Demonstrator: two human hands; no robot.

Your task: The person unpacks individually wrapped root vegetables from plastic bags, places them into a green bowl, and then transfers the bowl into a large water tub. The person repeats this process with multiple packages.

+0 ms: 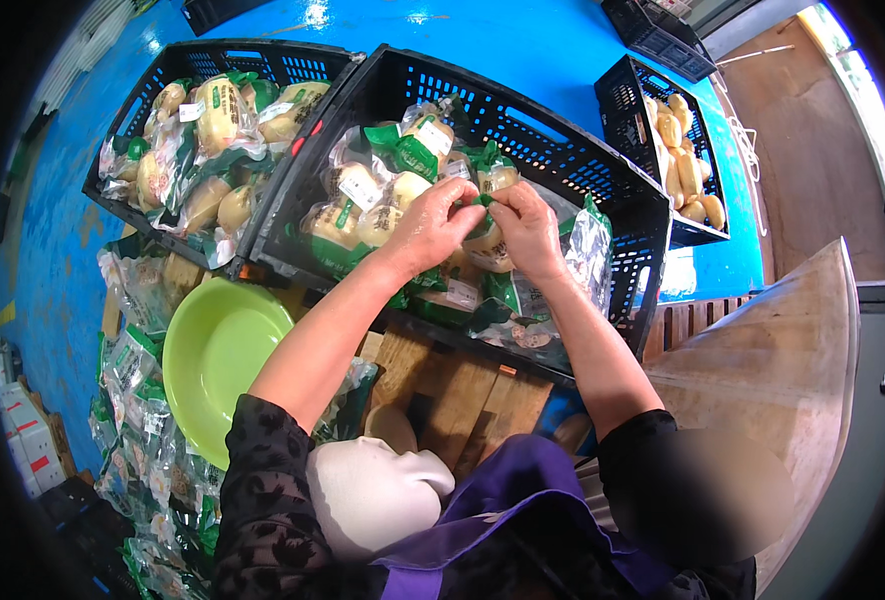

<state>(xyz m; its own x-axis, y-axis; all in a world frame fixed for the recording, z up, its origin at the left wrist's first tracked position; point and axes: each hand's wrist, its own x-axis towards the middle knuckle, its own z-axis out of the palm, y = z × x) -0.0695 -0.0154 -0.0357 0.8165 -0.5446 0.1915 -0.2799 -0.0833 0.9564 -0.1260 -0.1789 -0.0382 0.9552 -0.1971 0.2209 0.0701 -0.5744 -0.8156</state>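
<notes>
My left hand [431,226] and my right hand [529,232] meet over the middle black crate [535,128]. Both are closed, their fingertips pinching the gathered green top of a clear plastic bag [488,248]. Pale yellow produce shows through that bag, below my fingers; its kind I cannot make out. Around my hands, similar filled bags [353,195] with green print and white labels fill much of the crate. Crumpled clear-and-green plastic [589,240] lies at the crate's right end, beside my right wrist.
Another black crate [168,232] of filled bags stands at left. At far right, a crate [618,120] holds loose tan root vegetables [681,165]. A green basin [218,365] sits by my left forearm, above many plastic bags [148,420]. Wooden slats [463,395] and a worn curved panel [763,360] lie nearer me.
</notes>
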